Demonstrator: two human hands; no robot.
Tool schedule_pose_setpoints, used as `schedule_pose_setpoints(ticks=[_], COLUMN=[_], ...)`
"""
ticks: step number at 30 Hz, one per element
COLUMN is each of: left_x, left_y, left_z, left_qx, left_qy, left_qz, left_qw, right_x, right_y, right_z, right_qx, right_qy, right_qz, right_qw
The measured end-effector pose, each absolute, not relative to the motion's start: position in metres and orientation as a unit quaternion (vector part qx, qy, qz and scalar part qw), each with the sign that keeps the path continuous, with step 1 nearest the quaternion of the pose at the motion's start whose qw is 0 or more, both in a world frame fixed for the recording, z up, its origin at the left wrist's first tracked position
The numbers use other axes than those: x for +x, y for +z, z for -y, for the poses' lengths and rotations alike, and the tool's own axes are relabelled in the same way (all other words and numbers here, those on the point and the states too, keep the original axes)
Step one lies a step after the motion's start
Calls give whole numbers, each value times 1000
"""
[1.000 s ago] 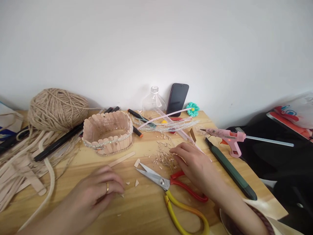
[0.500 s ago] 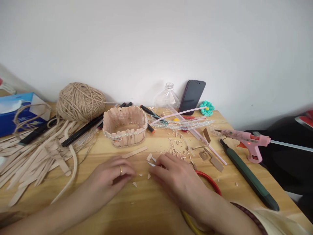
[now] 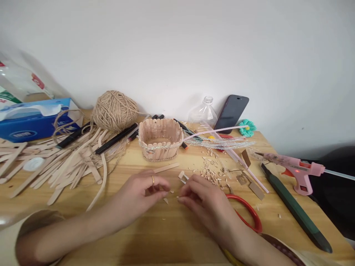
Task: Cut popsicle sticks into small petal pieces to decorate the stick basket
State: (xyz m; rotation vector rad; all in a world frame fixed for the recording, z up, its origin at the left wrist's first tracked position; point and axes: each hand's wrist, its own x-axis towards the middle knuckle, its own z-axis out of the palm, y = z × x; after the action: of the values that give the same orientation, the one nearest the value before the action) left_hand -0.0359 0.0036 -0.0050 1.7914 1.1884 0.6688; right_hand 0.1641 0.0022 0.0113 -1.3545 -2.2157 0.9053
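Observation:
My left hand (image 3: 141,192), with a ring on one finger, rests on the wooden table (image 3: 155,236) with its fingers curled and pinched over small wood chips (image 3: 165,200). My right hand (image 3: 201,197) lies just right of it, fingers bent down, fingertips touching tiny cut pieces. It covers the blades of the scissors, whose red handle (image 3: 249,214) shows behind my wrist. A small basket of ice-cream sticks (image 3: 160,139) stands beyond both hands. A loose stick (image 3: 166,168) lies between the basket and my hands. A heap of wood shavings (image 3: 212,171) sits right of it.
A pile of ice-cream sticks (image 3: 55,166), markers (image 3: 115,138), a twine ball (image 3: 115,110) and a blue tissue box (image 3: 33,118) fill the left. A cut plastic bottle (image 3: 203,111), phone (image 3: 231,111), pink glue gun (image 3: 294,166) and dark green knife (image 3: 295,210) lie right.
The view has swung left, bringing in the tissue box and stick pile. My right hand left the shavings and came over the scissors toward my left hand; both now pinch at chips.

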Motion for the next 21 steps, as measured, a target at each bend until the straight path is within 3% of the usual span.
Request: schedule_pose_setpoints(ticks=[3,6,21], left_x=[-30,-27,-26], left_y=[7,14,13], left_z=[1,6,17], left_qx=[666,652,615], left_qy=[321,372,445], left_qz=[-468,-434,-406], left_qw=[485,498,509], right_x=[156,148,141], right_y=[23,30,43], right_z=[3,7,33], right_qx=[-521,-527,-529], right_qy=[540,632,649], right_qz=[618,503,444], right_qw=[233,264,319])
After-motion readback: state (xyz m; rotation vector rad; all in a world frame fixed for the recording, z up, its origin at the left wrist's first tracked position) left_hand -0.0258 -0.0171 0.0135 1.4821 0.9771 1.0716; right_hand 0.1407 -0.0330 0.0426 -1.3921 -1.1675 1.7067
